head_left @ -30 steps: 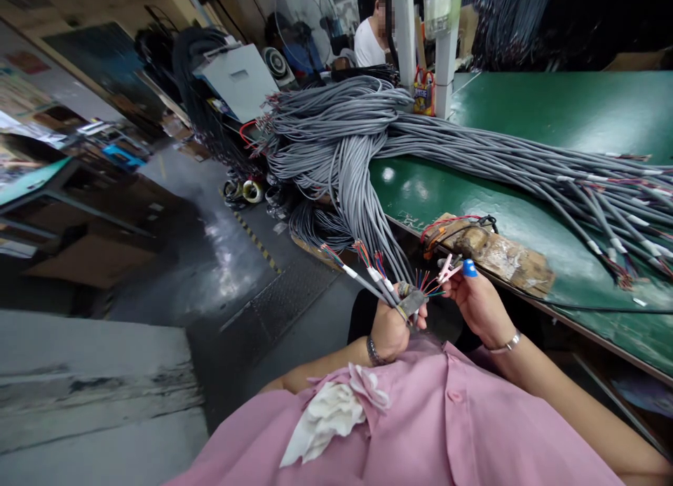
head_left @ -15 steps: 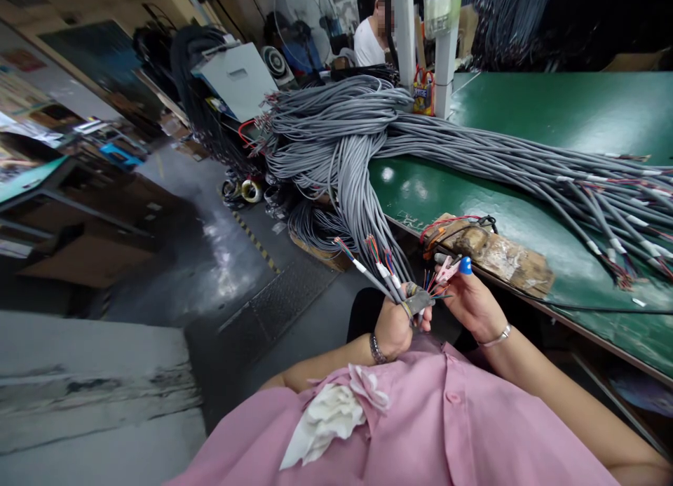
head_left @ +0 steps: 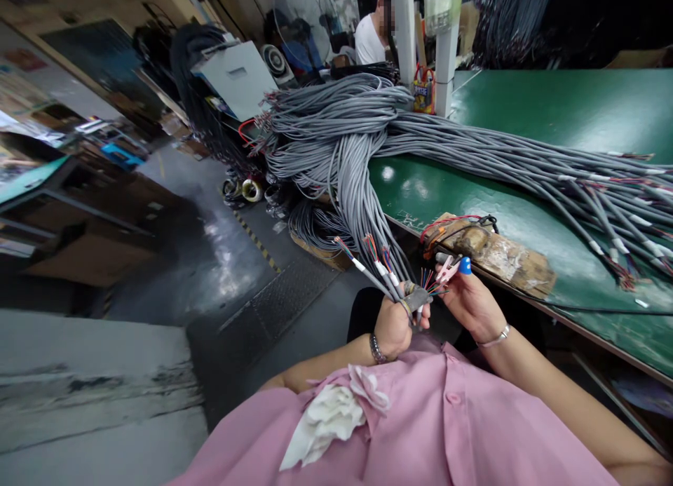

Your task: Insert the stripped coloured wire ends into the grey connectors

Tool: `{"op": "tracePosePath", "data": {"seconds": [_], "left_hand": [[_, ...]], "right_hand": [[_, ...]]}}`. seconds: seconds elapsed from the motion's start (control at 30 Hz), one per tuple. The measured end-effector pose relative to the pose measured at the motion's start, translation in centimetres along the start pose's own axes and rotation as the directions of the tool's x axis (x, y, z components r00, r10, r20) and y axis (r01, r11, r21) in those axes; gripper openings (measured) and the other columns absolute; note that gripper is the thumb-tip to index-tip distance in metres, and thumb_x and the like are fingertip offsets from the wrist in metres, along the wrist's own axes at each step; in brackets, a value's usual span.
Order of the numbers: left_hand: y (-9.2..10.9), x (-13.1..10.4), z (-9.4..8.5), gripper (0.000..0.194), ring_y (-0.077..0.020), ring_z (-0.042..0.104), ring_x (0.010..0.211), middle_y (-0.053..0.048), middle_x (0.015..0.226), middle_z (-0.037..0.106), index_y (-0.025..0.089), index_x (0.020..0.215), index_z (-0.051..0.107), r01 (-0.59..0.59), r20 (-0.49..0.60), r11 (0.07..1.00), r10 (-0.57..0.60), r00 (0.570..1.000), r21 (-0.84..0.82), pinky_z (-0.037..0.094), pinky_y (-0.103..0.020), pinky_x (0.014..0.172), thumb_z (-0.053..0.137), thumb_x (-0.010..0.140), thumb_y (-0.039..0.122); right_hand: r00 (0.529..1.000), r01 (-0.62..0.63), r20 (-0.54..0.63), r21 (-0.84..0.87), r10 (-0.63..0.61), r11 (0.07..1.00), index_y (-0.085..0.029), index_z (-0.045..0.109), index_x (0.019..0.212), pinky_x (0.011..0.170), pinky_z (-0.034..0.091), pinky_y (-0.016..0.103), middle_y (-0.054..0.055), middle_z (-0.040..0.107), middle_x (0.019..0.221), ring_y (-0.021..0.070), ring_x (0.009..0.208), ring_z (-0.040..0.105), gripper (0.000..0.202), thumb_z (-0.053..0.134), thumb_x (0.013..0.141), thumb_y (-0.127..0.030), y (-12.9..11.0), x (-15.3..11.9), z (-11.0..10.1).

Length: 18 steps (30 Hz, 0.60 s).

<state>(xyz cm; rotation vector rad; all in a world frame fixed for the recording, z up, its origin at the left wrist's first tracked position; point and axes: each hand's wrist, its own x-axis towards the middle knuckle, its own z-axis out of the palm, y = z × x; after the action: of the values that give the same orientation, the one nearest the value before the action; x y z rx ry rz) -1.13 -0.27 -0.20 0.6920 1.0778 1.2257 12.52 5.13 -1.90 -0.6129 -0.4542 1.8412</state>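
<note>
In front of my chest, my left hand (head_left: 393,326) is closed round several grey cables (head_left: 392,282). Grey wrapping (head_left: 417,298) covers its thumb. Fine coloured wires (head_left: 428,281) fan out from this grip towards the right. My right hand (head_left: 473,304) pinches a small pink tool (head_left: 446,270), whose exact kind I cannot make out. A blue cap (head_left: 465,265) sits on one of its fingertips. The tool's tip is at the coloured wires; whether it touches them is too small to tell. Other cable ends (head_left: 372,251), with white sleeves and bared wires, stick up beyond my left hand.
A large pile of grey cables (head_left: 336,121) lies over the corner of the green table (head_left: 552,97), and some hang down. A wooden block (head_left: 518,265) with wires lies along the near edge. A person (head_left: 369,41) is behind white posts (head_left: 443,65).
The coloured wires at my left hand have shifted and now spread more upward and to the left. My right hand has moved only slightly, with the pink tool still in it.
</note>
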Motion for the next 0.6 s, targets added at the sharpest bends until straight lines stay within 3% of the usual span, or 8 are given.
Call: {"op": "tracePosePath", "data": {"seconds": [0.3,0.6], "left_hand": [[0.43,-0.35,0.43,0.028,-0.0081,0.048,0.036,0.001,0.052,0.056,0.014,0.065,0.055,0.016,0.022,0.999,-0.017,1.0,0.052,0.032,-0.02,0.037,0.066,0.073,0.038],[0.51,-0.27,0.48,0.027,-0.008,0.048,0.035,0.0,0.05,0.056,0.014,0.063,0.055,0.017,0.017,0.998,-0.019,1.0,0.062,0.031,-0.019,0.036,0.065,0.073,0.036]], "right_hand": [[0.997,0.019,-0.072,-0.045,-0.022,0.999,-0.021,0.072,0.083,0.06,0.045,0.025,0.001,0.07,0.081,0.0127,0.068,0.058,0.029,0.069,0.076,-0.05,0.2,0.09,-0.05],[0.998,0.016,-0.053,-0.054,-0.019,0.998,-0.021,0.071,0.084,0.059,0.045,0.025,0.001,0.07,0.08,0.0128,0.067,0.058,0.032,0.069,0.074,-0.052,0.11,-0.21,0.25]]}}
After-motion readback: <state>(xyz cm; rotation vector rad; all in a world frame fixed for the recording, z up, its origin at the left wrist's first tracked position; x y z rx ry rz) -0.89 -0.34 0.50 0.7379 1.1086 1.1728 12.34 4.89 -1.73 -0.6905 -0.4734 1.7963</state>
